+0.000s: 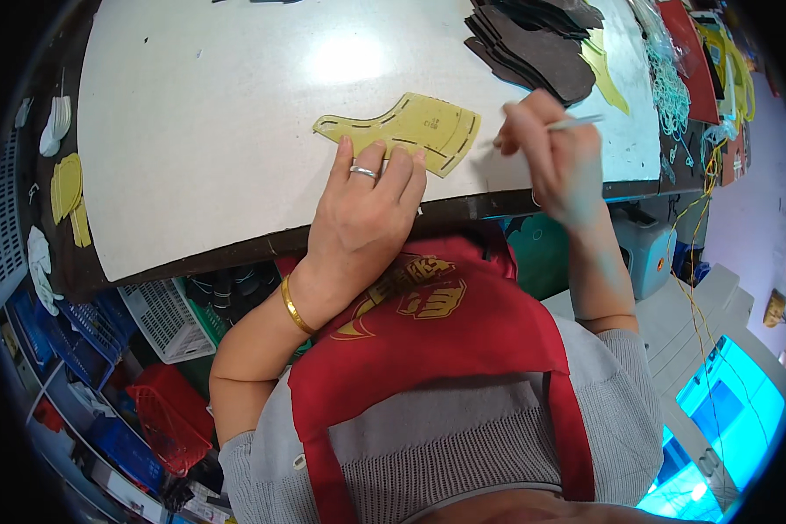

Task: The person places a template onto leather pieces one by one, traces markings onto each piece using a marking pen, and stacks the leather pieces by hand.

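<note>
A yellow pattern template [437, 127] with dark dashed slots and small markings lies on the white worktop. My left hand [367, 196] rests on its near edge with the fingers laid out flat, pressing it down. On the ring finger is a silver ring, and a gold bangle circles the wrist. To the right of the template, my right hand [561, 153] is closed around a thin pale pen [578, 122], held just above the worktop and apart from the template. That hand is slightly blurred. Whether a piece lies under the template, I cannot tell.
Dark brown cut pieces [533, 52] are stacked at the back right, beside another yellow template [604, 74]. Pale green cords [668, 87] hang at the right edge. Yellow pieces [67, 192] and white gloves [42, 266] lie left; baskets [170, 319] stand below.
</note>
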Demonstrator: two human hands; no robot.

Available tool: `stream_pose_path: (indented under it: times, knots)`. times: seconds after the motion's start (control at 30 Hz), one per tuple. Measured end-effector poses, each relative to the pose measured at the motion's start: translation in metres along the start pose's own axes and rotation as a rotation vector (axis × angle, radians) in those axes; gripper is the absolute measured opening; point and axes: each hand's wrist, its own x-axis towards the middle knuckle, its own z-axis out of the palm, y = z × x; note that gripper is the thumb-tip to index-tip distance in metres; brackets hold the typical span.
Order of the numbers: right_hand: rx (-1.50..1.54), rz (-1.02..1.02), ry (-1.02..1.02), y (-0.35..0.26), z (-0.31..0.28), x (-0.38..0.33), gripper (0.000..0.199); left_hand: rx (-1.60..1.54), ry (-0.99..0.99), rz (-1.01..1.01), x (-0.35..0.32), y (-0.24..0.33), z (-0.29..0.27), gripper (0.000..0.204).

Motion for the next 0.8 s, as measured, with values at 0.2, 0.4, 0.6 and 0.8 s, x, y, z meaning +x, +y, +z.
stream_pose_path:
  times: [0.2, 0.4, 0.6, 0.8]
  knots:
    - [-0.293, -0.002, 0.121, 0.013, 0.016, 0.01, 0.019, -0.003, -0.06, -0.031, 0.015, -0.002, -0.007, 0.04]
    - [-0.01, 0.02, -0.086, -0.021, 0.012, 0.007, 0.014, 0.034, -0.037, -0.003, 0.015, -0.002, -0.006, 0.032]
    - [-0.337, 0.274, -0.322, -0.01, 0.027, 0.041, 0.026, 0.131, 0.015, 0.098, 0.023, -0.006, -0.011, 0.01]
    - [-0.281, 0.199, -0.178, 0.0, 0.012, 0.027, 0.035, 0.073, 0.018, 0.258, 0.055, -0.032, -0.001, 0.008]
